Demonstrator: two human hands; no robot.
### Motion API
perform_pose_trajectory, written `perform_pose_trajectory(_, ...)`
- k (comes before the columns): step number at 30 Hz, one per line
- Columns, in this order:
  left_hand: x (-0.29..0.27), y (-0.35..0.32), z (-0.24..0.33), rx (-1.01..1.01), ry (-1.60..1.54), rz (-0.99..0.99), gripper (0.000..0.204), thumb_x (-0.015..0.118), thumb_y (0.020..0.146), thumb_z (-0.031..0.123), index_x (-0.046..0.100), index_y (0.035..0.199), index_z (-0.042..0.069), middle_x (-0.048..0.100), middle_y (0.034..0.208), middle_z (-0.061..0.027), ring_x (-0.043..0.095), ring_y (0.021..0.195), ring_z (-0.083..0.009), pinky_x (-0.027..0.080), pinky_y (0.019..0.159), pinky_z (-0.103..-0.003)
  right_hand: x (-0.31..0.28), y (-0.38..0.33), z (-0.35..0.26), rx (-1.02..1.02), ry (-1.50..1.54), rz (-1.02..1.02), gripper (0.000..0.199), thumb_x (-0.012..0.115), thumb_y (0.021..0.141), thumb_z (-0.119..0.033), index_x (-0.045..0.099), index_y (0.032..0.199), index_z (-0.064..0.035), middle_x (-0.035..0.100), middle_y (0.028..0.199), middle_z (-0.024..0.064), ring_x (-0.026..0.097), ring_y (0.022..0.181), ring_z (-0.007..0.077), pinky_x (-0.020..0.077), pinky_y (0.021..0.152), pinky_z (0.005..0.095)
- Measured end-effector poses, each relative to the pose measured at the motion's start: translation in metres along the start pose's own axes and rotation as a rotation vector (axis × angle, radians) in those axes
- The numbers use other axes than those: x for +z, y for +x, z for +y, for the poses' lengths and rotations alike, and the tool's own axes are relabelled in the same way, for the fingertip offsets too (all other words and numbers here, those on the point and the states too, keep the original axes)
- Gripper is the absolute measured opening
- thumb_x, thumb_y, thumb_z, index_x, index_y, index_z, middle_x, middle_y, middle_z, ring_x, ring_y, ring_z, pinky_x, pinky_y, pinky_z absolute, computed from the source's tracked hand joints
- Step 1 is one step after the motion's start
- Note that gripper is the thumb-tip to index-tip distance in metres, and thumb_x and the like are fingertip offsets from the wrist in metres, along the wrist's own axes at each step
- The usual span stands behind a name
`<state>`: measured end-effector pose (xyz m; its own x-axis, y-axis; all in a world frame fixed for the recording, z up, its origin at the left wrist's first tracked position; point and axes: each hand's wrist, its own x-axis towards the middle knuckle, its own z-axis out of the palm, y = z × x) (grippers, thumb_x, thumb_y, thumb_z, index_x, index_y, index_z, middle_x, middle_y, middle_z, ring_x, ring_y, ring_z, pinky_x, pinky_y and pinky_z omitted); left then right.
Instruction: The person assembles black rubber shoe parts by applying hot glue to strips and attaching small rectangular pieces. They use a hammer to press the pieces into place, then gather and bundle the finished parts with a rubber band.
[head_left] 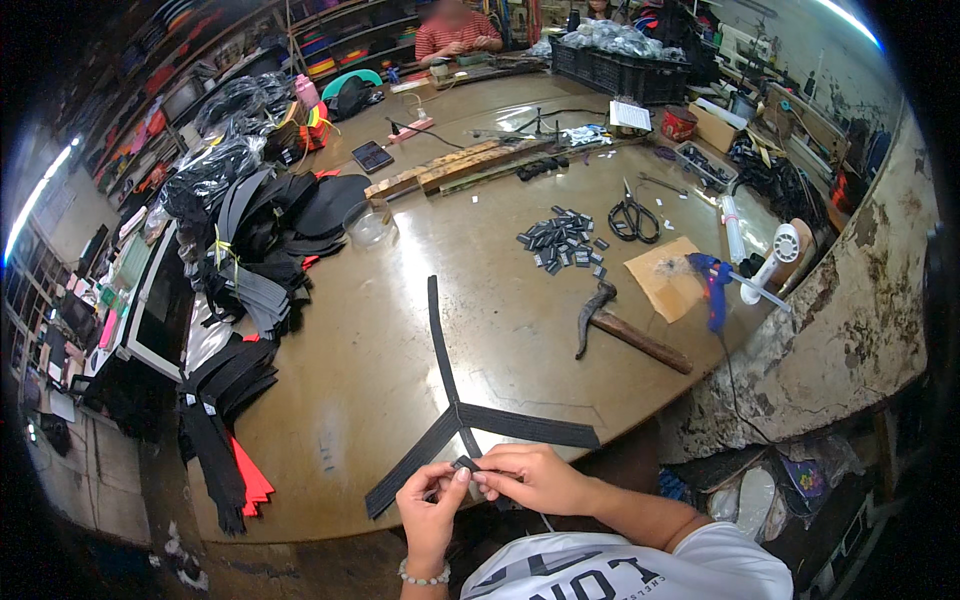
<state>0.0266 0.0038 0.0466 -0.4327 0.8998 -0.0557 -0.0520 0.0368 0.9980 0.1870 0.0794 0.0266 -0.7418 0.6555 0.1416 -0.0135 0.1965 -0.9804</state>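
Note:
A black strap piece with several flat arms joined at a stitched centre lies near the table's front edge. Its short near arm runs between my hands. There my left hand and my right hand pinch the strap's end together, fingertips almost touching. A small dark tab shows at the fingertips; whether it is fixed to the strap I cannot tell. Beyond lies a pile of small black tabs. A hammer with a wooden handle rests to the right of the strap piece.
Black scissors, a brown sheet and a blue glue gun lie at the right. Stacked black pieces line the left edge. Wooden bars and a phone lie farther back. A person sits across the table.

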Motion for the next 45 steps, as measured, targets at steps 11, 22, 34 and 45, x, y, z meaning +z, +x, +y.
perform_pose_trajectory(11,-0.035,-0.006,-0.002,-0.059,0.013,0.162,0.013,0.068,0.090,0.011,0.067,0.091,-0.002,0.057,0.074,0.0044,0.046,0.066,-0.0021,0.038,0.061,-0.018,-0.127,0.065,-0.006,-0.113,-1.010,0.547,0.031,0.065,0.089,-0.016,0.062,0.116,-0.0006,0.061,0.116,0.0173,0.060,0.104,0.0341,0.0467,0.093,0.0395)
perform_pose_trajectory(22,-0.030,0.010,0.012,0.031,0.340,0.023,0.013,0.072,0.086,0.008,0.069,0.084,-0.004,0.057,0.069,0.0012,0.040,0.057,-0.0023,0.033,0.051,-0.020,-0.014,0.005,0.016,-0.118,-0.872,0.340,0.022,0.069,0.082,-0.011,0.066,0.102,-0.0020,0.059,0.104,0.0097,0.055,0.098,0.0292,0.0464,0.086,0.0395)
perform_pose_trajectory(34,-0.007,0.051,-0.020,0.072,0.614,0.021,0.018,0.076,0.080,0.015,0.068,0.086,0.000,0.057,0.068,-0.0066,0.053,0.059,-0.0150,0.043,0.056,-0.030,-0.012,-0.003,0.021,-0.089,-0.858,0.333,0.030,0.069,0.079,-0.008,0.068,0.109,-0.0102,0.058,0.108,0.0093,0.055,0.101,0.0299,0.0462,0.087,0.0407)
perform_pose_trajectory(45,-0.002,0.050,-0.020,0.131,0.699,0.021,0.020,0.078,0.079,0.015,0.070,0.093,0.003,0.054,0.069,-0.0023,0.050,0.062,-0.0102,0.041,0.057,-0.025,-0.014,-0.002,0.021,-0.090,-0.884,0.303,0.030,0.069,0.078,-0.007,0.069,0.108,-0.0118,0.058,0.109,0.0093,0.055,0.101,0.0300,0.0455,0.086,0.0411)
